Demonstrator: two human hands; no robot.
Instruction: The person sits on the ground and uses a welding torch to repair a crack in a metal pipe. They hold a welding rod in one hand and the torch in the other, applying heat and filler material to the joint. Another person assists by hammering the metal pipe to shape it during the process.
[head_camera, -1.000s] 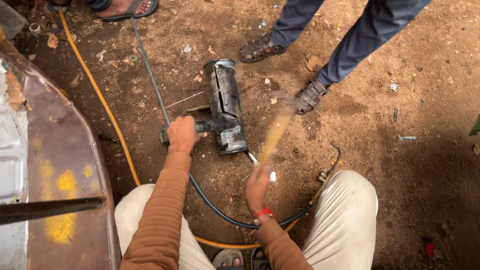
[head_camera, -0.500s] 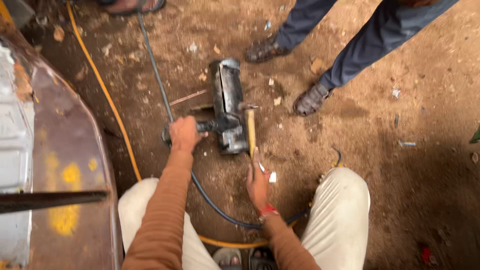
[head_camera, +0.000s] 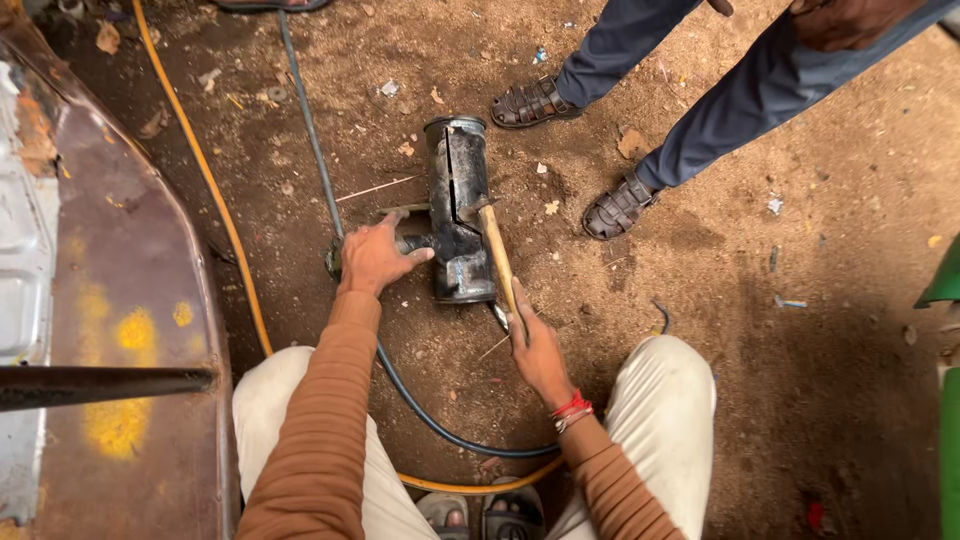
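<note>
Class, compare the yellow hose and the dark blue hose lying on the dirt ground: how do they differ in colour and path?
The yellow hose is bright, while the dark blue hose is dull and dark. The yellow hose runs nearer the rusty metal panel; the dark blue hose passes close beside the black metal cylinder part and under the left hand. Both are long, thin and lie on the ground, curving between the person's knees.

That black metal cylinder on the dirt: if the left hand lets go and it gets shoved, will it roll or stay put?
The black metal cylinder looks thick-walled, so probably heavy and stiff. Its round body could roll, but the side stub under the left hand would likely catch the ground and stop it. Loose dirt probably adds drag. The right hand keeps the hammer against it.
</note>
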